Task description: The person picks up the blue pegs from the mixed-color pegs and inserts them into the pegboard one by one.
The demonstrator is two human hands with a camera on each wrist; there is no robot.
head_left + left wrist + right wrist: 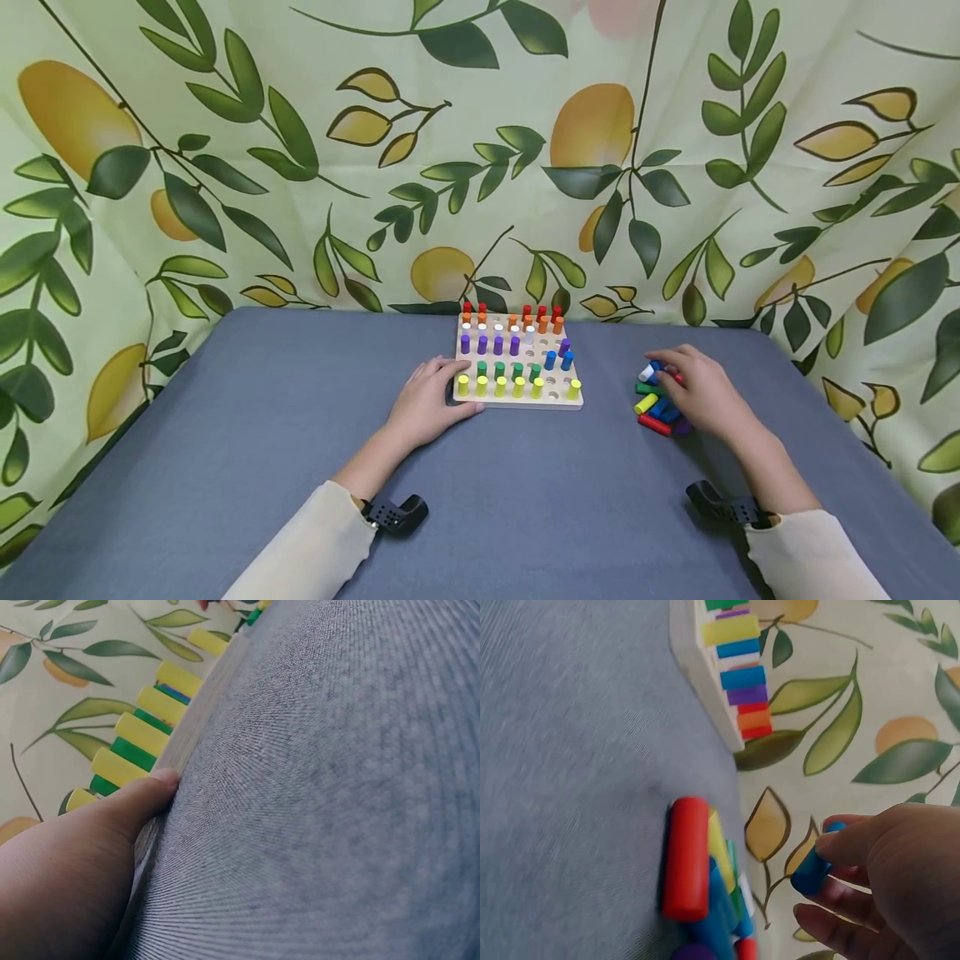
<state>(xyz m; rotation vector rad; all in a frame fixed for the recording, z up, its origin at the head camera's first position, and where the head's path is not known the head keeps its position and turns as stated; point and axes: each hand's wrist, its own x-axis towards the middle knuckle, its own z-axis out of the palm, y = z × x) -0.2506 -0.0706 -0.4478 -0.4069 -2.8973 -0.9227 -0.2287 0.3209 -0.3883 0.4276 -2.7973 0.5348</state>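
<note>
A wooden pegboard (517,405) stands on the table with rows of upright pegs: red at the back, then orange, white, purple, blue, green, and yellow in front. Some holes show bare, many of them in the blue row. My left hand (427,404) grips the board's left front corner, its thumb (161,780) against the front edge and its fingers along the left side. Over a pile of loose pegs, my right hand (701,390) pinches a blue peg (810,871) between thumb and fingers, held tilted.
Loose pegs lie heaped right of the board, among them a red peg (655,425), a yellow peg (646,404) and a green peg (648,388). The table has a grey-blue cloth (300,467). A leaf-patterned curtain (480,108) hangs behind it.
</note>
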